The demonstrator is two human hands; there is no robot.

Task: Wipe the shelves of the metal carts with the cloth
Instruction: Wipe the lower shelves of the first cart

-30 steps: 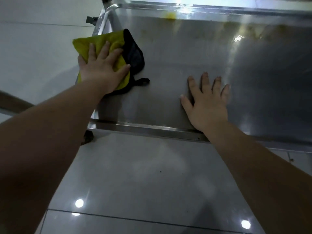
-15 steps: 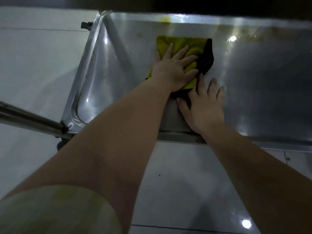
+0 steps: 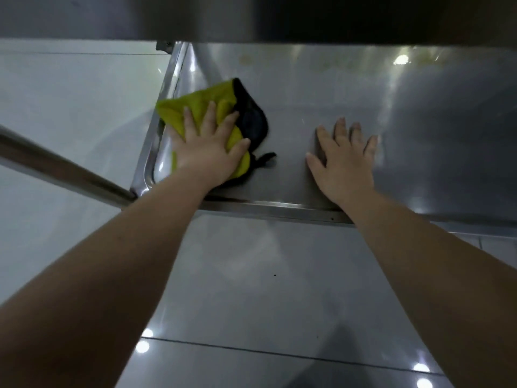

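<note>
**Cloth crowding the corner, far stains unreached**

The left hand lies flat with its fingers spread, pressing the folded yellow-and-black microfibre cloth onto the brushed stainless-steel cart shelf. No finger curls round the cloth, so only downward pressure keeps it under the palm. It sits just beyond the left end of the shelf's folded front lip, and its yellow corner rides over the raised side rim. The right hand is flat too and holds nothing. Its palm is planted on bare metal just beyond the front lip, well to the right of the cloth, apparently as a brace.

Several things could go wrong from here:

- **Losing the cloth:** Because it is unpinched, a quick stroke could pull it out from under the palm. It could also tip over the side rim onto the glossy grey floor tiles.
- **Snagging:** The cloth's thin black loop tag trails toward the front lip and may drag or catch there.
- **Missed dirt:** Faint yellowish smears lie on the side farthest from the front lip, under the dark overhanging upper shelf. Short strokes would likely miss them, and reaching in risks a bump against that overhang.
- **Fresh marks:** The bracing right palm probably leaves prints on the steel.
- **Cart movement:** Leaning hard on the shelf could shift the cart if it rolls freely.
- **Scraped forearms:** Both forearms cross the hard lip and could scrape on it.
</note>
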